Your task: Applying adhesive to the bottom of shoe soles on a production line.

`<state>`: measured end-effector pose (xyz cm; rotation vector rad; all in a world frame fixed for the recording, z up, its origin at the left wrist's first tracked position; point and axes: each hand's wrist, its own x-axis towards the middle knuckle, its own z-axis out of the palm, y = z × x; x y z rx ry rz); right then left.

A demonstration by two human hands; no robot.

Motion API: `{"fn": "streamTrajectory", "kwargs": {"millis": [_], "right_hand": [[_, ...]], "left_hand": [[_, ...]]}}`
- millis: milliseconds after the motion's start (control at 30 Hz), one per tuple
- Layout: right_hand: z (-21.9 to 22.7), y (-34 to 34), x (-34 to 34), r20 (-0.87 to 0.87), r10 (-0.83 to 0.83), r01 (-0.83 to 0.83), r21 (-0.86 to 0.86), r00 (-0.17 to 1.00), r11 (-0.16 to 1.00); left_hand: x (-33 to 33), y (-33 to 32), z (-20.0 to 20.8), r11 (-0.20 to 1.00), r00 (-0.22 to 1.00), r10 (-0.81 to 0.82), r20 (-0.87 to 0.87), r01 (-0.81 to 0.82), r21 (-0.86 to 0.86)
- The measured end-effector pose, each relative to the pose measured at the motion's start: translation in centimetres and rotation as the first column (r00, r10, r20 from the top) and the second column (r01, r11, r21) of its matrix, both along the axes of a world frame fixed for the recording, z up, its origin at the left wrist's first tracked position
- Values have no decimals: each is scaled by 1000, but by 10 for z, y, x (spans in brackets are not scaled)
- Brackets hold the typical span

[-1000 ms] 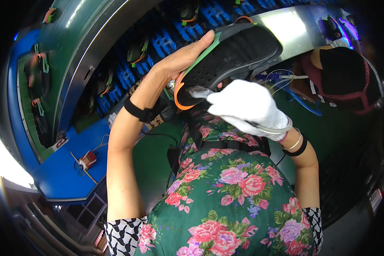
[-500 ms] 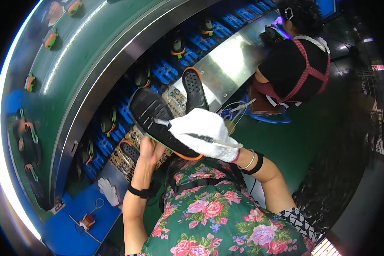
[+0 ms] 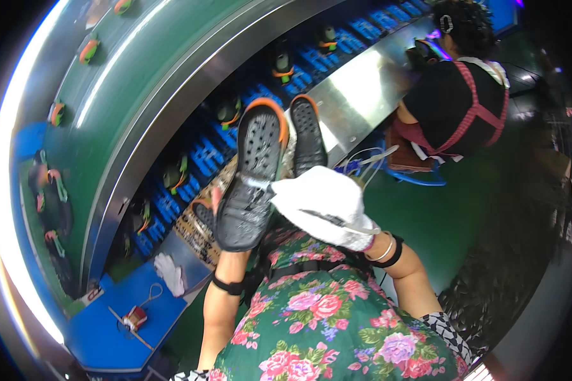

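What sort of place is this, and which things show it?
Probably a shoe factory: a green conveyor belt carries what look like shoes, the gloved right hand holds a tool against a black shoe sole, and a co-worker sits nearby.

The left forearm rises steeply to a raised wrist, the left grip mostly hidden, only finger tops showing. The right elbow bends; the white-gloved right grip reaches leftward, fingers bunched together, wrist nearly straight.
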<state>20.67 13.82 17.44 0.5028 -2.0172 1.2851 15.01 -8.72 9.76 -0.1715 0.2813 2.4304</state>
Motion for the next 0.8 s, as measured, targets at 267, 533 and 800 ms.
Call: {"fn": "streamTrajectory", "kwargs": {"millis": [267,533,800], "right_hand": [[9,7,-6,77,43,-47,58,996,997],[32,-6,-25,6,-18,17,137,1000,990],[15,-11,-23,62,55,-53,-46,997,998]], "left_hand": [[10,42,24,993,991,-94,99,86,77],[18,43,32,863,998,-70,7,64,-501],[9,34,6,990,997,-80,-22,82,115]]}}
